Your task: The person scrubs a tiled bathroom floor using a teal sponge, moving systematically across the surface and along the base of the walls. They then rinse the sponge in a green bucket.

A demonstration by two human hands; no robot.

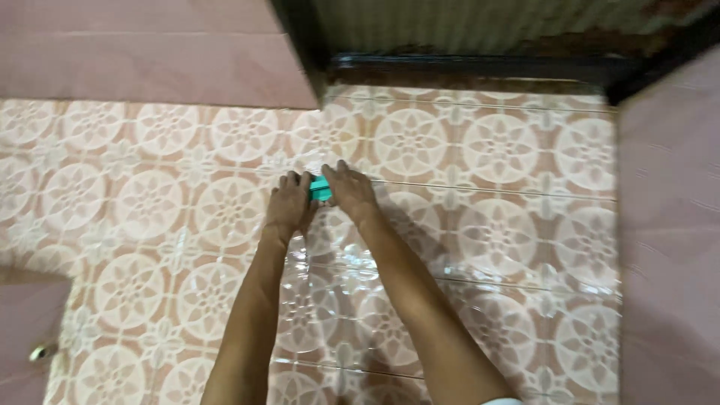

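Head view, looking down along both outstretched arms.

Left hand (291,204): palm down, fingers curled over the left end of a small green brush (320,188), pressing it to the floor.

Right hand (349,191): palm down, fingers bent over the right end of the same brush; the two hands sit close side by side with only a strip of green showing between them.

Green brush: low on the tiled floor (510,195), near the middle of the view, mostly hidden under the hands; its bristles cannot be made out.

Tiled floor: pink and cream flower-pattern tiles, shiny and wet below the hands and between the forearms.

Pink wall (142,52): upper left, plain. A second pink surface (671,240) runs down the right edge.

Dark door frame (480,67): along the top, with a ribbed panel (465,22) above it.
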